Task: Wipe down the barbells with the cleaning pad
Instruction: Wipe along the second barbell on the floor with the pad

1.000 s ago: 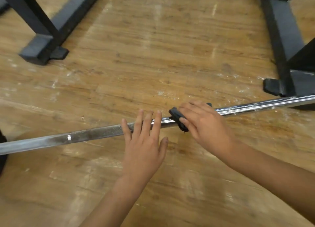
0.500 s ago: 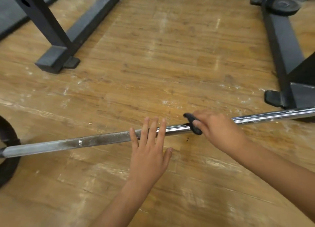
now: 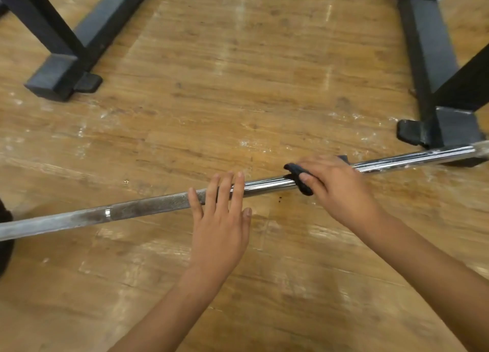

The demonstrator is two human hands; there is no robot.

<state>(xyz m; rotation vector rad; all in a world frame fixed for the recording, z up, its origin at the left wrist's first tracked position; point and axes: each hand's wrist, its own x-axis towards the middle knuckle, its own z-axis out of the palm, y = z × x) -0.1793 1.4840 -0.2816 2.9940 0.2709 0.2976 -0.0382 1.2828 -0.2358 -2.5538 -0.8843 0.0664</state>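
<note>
**Pad clamped on a long steel bar**

My right hand (image 3: pixel 336 185) wraps the soft black cleaning pad (image 3: pixel 297 178) around the long, rigid chrome steel barbell (image 3: pixel 148 208); my left hand (image 3: pixel 221 219) lies flat, fingers spread, steadying it. The bar looks heavy and slick where polished, grippier on the dull knurling. It crosses mid-frame over the wooden floor (image 3: pixel 238 73), running from lower left to upper right.

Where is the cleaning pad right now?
Head view, right of centre: the cleaning pad is wrapped around the barbell under the right hand, beside the left hand.
</note>
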